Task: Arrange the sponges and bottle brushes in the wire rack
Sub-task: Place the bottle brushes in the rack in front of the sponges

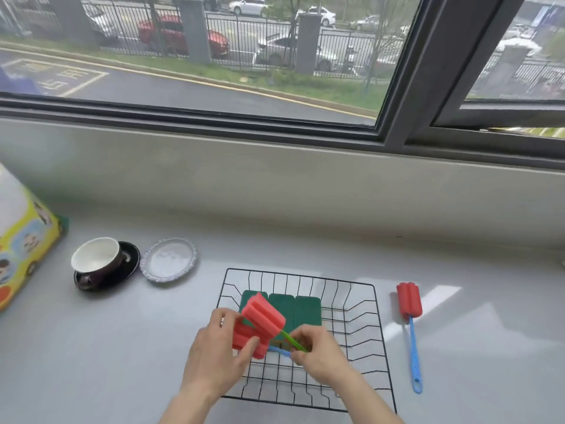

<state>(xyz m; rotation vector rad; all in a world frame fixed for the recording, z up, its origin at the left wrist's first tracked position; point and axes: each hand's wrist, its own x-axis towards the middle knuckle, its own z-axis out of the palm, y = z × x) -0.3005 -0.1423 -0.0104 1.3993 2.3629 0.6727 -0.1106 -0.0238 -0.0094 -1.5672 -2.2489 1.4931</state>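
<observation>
A black wire rack (pixel 360 304) sits on the grey counter in front of me. Green sponges (pixel 301 310) lie side by side in its far left part. Over the rack's left side my left hand (pixel 217 359) grips the red foam head of a bottle brush (pixel 244 338) with a blue handle. My right hand (pixel 318 353) pinches the green handle of a second red-headed brush (pixel 264 315), which tilts up and to the left above the first. A third brush (pixel 409 301), red head and blue handle, lies on the counter just right of the rack.
A dark cup with a white inside (pixel 97 258) rests on a dark saucer at the left, next to a small pale plate (pixel 169 260). A colourful carton (pixel 21 237) stands at the far left edge. A window sill and window run along the back.
</observation>
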